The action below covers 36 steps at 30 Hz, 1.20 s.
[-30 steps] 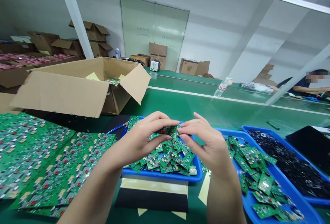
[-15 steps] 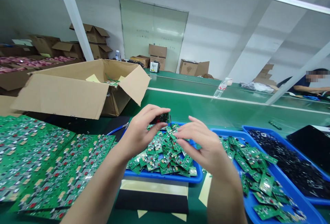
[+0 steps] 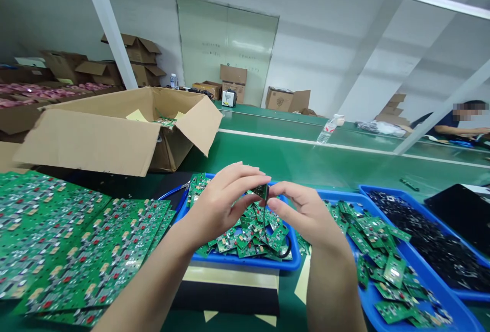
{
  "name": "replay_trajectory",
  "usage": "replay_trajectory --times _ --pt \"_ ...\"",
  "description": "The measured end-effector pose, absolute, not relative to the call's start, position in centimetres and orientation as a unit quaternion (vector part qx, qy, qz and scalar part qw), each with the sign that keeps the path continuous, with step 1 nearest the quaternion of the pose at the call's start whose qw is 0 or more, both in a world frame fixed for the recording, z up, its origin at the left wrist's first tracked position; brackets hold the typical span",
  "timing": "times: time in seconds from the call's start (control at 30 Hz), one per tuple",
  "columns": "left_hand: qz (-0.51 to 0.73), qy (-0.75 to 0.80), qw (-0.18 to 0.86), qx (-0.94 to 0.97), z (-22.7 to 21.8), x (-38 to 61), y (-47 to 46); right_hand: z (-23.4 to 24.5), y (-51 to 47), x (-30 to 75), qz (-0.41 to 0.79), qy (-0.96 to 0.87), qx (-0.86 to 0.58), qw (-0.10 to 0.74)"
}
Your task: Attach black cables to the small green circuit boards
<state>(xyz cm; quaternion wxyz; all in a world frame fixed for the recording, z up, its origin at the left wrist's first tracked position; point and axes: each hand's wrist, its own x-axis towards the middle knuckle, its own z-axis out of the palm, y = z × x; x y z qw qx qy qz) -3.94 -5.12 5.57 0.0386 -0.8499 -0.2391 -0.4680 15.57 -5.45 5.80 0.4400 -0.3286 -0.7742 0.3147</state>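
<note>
A small green circuit board (image 3: 261, 190) is pinched between the thumb and fingers of my left hand (image 3: 225, 197), above a blue tray (image 3: 245, 262) heaped with similar boards. My right hand (image 3: 306, 209) is closed in a pinch at the board's right edge, its fingertips meeting those of the left. A thin black cable (image 3: 265, 220) hangs from between the fingertips and curls over the heap. The end at the fingertips is hidden.
Sheets of joined circuit boards (image 3: 103, 250) lie at left, beside blue-handled pliers (image 3: 172, 192). A large open carton (image 3: 92, 141) stands behind. At right are a second blue tray (image 3: 369, 296) of boards and a tray of black parts (image 3: 424, 240). A person (image 3: 455, 125) sits far right.
My left hand has moved right with the circuit board, and my right hand's spread fingers have closed at its edge. The black cable now hangs down in plain view.
</note>
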Motion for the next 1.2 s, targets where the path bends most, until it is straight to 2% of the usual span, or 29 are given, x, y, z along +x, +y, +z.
replay_trajectory --times 0.27,0.43,0.53,0.73,1.07,1.2 --pt "-0.501 -0.237 0.063 -0.830 5.5 -4.1 -4.9 5.2 -5.5 15.0 0.383 -0.723 -0.346 0.458" --pt "-0.514 -0.252 0.090 -0.815 5.4 -4.2 -4.9 5.6 -5.6 14.4 0.416 -0.749 -0.339 0.388" --pt "-0.525 -0.252 0.072 -0.810 5.5 -4.3 -4.8 5.5 -5.5 14.1 0.450 -0.740 -0.304 0.398" --pt "-0.567 -0.253 -0.032 -0.783 5.8 -4.6 -5.0 5.1 -5.4 13.7 0.542 -0.664 -0.233 0.460" --pt "-0.550 -0.269 -0.288 -0.736 5.6 -4.6 -5.4 4.5 -5.5 13.1 0.620 -0.636 -0.191 0.419" --pt "-0.529 -0.260 -0.349 -0.728 5.6 -4.9 -5.4 4.5 -5.1 13.2 0.630 -0.637 -0.190 0.401"
